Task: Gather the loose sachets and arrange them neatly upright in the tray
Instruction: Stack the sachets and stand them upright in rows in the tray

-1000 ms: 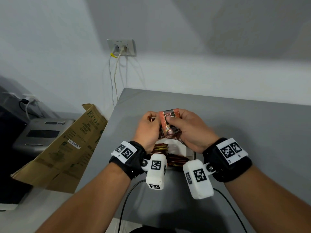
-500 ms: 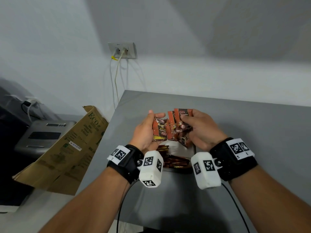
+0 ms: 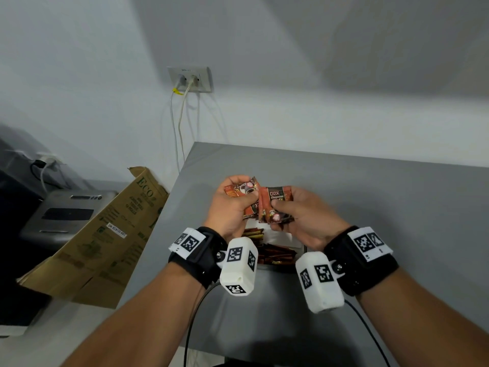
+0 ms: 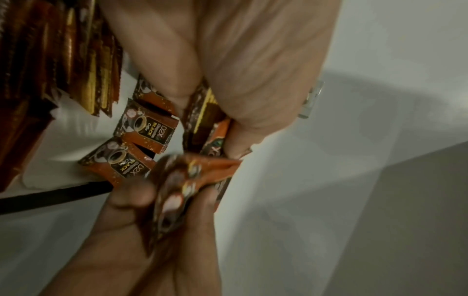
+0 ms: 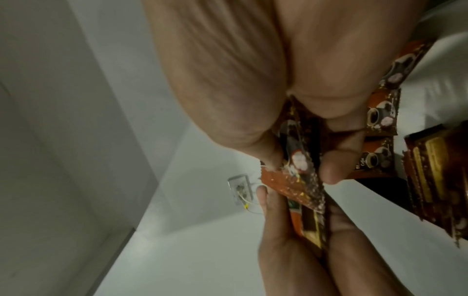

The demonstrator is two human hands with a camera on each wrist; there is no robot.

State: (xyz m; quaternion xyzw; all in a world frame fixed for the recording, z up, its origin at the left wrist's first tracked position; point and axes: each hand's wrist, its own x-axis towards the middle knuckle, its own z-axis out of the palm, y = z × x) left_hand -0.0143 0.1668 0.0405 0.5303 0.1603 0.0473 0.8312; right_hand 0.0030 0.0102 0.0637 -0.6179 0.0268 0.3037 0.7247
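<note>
Both hands hold orange-and-brown coffee sachets above a white tray [image 3: 289, 238] on the grey table. My left hand [image 3: 232, 205] grips a few sachets [image 3: 244, 190], fanned and tilted. My right hand [image 3: 296, 210] pinches another bunch of sachets [image 3: 276, 205] printed D2X, upright beside the left bunch and touching it. In the tray, a row of sachets [image 3: 272, 255] stands on edge, partly hidden by the wrists. In the left wrist view, two loose sachets [image 4: 147, 128] lie in the tray next to the standing row [image 4: 76, 50]. The right wrist view shows those sachets [image 5: 380, 120] behind my right fingers [image 5: 336, 156].
The table's left edge [image 3: 169, 197] runs close to the tray. A flattened cardboard box [image 3: 105, 234] leans beside it, with a grey printer [image 3: 66, 213] behind. A wall socket [image 3: 190, 79] with cables sits above the table. Black cables [image 3: 190, 327] hang from the wrist cameras.
The single stack held between both hands has been split into two bunches, one per hand. The left bunch has tilted and fanned out to the left.
</note>
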